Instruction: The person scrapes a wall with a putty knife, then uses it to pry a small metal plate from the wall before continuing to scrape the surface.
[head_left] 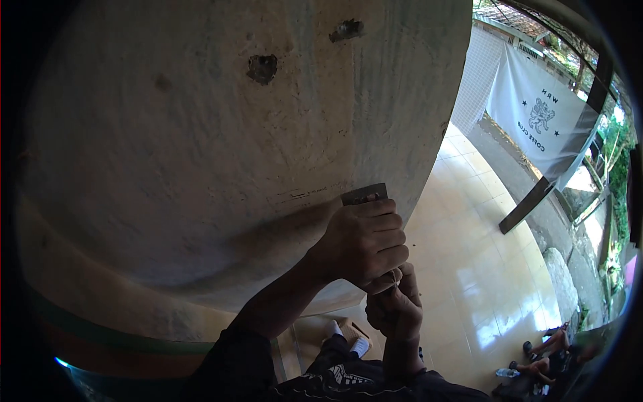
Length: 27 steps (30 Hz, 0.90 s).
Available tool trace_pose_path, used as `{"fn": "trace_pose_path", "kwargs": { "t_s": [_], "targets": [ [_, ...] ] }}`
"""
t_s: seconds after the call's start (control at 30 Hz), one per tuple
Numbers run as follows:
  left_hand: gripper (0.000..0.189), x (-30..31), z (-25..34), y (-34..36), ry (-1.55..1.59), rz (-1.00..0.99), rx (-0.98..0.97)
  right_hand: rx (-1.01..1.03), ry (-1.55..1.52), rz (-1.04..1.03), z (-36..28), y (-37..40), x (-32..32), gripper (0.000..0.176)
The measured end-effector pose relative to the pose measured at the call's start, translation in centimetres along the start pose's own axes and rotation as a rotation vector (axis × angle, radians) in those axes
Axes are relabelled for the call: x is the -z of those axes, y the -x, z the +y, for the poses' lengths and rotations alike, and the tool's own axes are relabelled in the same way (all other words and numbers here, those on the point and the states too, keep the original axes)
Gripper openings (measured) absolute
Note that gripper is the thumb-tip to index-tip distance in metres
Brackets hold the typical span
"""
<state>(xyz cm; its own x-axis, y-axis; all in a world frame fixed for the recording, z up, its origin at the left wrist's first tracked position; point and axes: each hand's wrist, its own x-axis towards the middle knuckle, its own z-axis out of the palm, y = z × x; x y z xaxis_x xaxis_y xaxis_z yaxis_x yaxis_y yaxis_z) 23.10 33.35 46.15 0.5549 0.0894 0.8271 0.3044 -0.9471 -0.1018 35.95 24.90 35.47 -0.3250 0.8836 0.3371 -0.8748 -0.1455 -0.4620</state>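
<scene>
A flat, dark grey scraper blade lies against the worn, pale wall. My left hand is closed in a fist just below the blade, fingers wrapped round the tool. Directly beneath it, my right hand is also closed, its thumb and fingers pressed together at the lower end of the grip. Most of the handle is hidden by my fingers. Small dark scratches mark the wall left of the blade.
Two rough holes, one a dark pit, break the wall higher up. Shiny floor tiles stretch to the right. Beyond them hangs a white printed banner near a post. A seated person is at lower right, beside a plastic bottle.
</scene>
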Motion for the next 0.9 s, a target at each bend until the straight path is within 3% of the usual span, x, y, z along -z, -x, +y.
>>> {"fn": "trace_pose_path", "kwargs": {
  "t_s": [0.07,0.2,0.37,0.43,0.77,0.83,0.9],
  "targets": [
    [0.022,-0.1,0.2,0.4,0.021,0.049,0.009,0.011,0.105,0.080,0.6,0.8,-1.2,0.048],
    [0.021,0.7,-0.3,-0.7,0.046,0.037,-0.039,0.104,0.250,0.049,1.0,0.6,-1.6,0.045],
    [0.020,0.2,-0.3,-0.1,0.024,0.019,-0.027,0.078,0.491,0.070,0.6,0.3,-1.3,0.043],
    [0.020,-0.9,-0.2,1.1,0.058,0.104,-0.016,0.065,0.460,0.082,0.9,0.6,-1.0,0.043],
    [0.017,-0.4,-0.3,0.3,0.003,0.040,-0.003,0.041,0.483,0.099,0.2,0.0,-1.5,0.041],
    [0.021,1.1,-0.5,-0.5,-0.032,-0.136,-0.010,0.046,0.473,0.117,0.0,-0.4,-2.2,0.039],
    [0.020,1.1,-0.3,-0.1,-0.050,-0.149,0.020,0.024,0.475,0.111,0.3,-0.4,-1.8,0.039]
  ]
}}
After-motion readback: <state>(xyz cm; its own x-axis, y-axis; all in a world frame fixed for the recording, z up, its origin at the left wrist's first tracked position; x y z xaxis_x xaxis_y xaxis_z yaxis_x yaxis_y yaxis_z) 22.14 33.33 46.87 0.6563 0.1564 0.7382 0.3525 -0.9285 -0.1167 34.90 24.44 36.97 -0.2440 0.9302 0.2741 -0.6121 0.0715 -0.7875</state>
